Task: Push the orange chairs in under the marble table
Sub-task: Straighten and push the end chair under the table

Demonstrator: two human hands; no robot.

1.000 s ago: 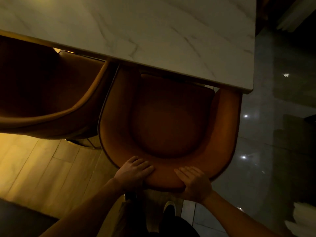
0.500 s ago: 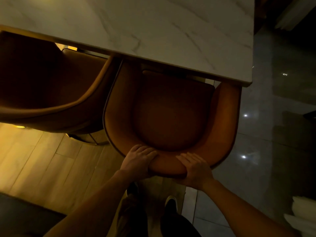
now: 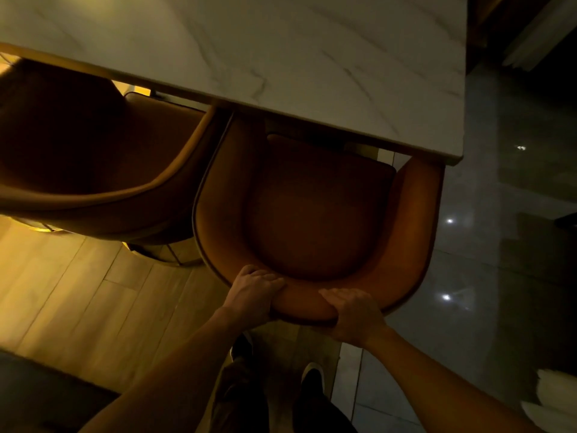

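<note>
An orange tub chair point(image 3: 315, 210) stands straight in front of me, its front edge tucked under the white marble table point(image 3: 281, 51). My left hand point(image 3: 253, 295) grips the top of the curved backrest at its left. My right hand point(image 3: 352, 314) grips the same rim just to the right, fingers curled over the top. A second orange chair point(image 3: 93, 157) stands to the left, touching the first, its front also under the table edge.
Wooden floorboards point(image 3: 78, 292) lie at the left and glossy dark tiles point(image 3: 499, 276) at the right. My feet point(image 3: 309, 376) are just behind the chair. Something white point(image 3: 555, 401) sits at the bottom right corner. A dark rug edge point(image 3: 37, 392) is at bottom left.
The chair has slid forward, a little further under the table, with both hands on its backrest. My fingers have curled more tightly over the rim.
</note>
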